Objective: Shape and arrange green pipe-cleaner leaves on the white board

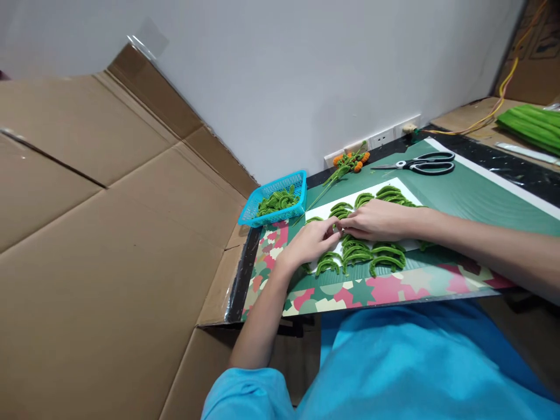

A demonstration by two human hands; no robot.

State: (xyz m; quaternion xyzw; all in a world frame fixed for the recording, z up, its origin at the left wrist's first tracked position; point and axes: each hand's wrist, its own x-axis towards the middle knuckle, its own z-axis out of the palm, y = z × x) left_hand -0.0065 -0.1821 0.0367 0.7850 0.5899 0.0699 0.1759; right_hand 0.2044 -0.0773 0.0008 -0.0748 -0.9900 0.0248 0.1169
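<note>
My left hand [308, 241] and my right hand [375, 219] meet over a white sheet [380, 190] on the table, fingertips pinched together near a small green curved piece that I can barely make out. Several green fuzzy pieces bent into arches [355, 251] lie in rows on the sheet, in front of and behind my hands. Both hands have their fingers closed in a pinch.
A blue basket [261, 201] with more green pieces stands at the table's left rear. Orange flower stems [348, 161] and scissors [423, 164] lie near the wall. Long green stems [532, 126] lie far right. A large cardboard sheet [96, 233] flanks the left.
</note>
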